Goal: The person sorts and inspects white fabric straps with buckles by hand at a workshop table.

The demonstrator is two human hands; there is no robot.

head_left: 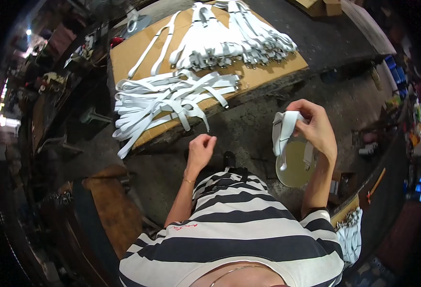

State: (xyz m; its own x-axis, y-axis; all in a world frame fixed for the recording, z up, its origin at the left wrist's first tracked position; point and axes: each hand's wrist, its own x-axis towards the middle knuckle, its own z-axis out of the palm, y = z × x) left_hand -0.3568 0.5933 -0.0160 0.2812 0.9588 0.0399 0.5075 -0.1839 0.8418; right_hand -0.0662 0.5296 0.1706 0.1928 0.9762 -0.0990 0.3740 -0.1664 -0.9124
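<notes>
My right hand (314,125) is closed around a looped white strap (283,136), which hangs down from my fingers and has metal fittings on it. A metal clip dangles at its lower right end. My left hand (201,152) is closed in front of my body, with thumb and fingers together; whether anything small is between them is hidden. Just above it, the end of one strap hangs over the table edge from a loose pile of white straps (158,103). Farther back lie bundled white straps (210,40) with metal clips at their near ends.
Brown cardboard (127,57) covers the work table under the straps. A round stool (293,165) stands below my right hand. More white straps (350,239) lie at my lower right. A brown seat (115,210) is at my left, and a cardboard box (323,7) sits at the back.
</notes>
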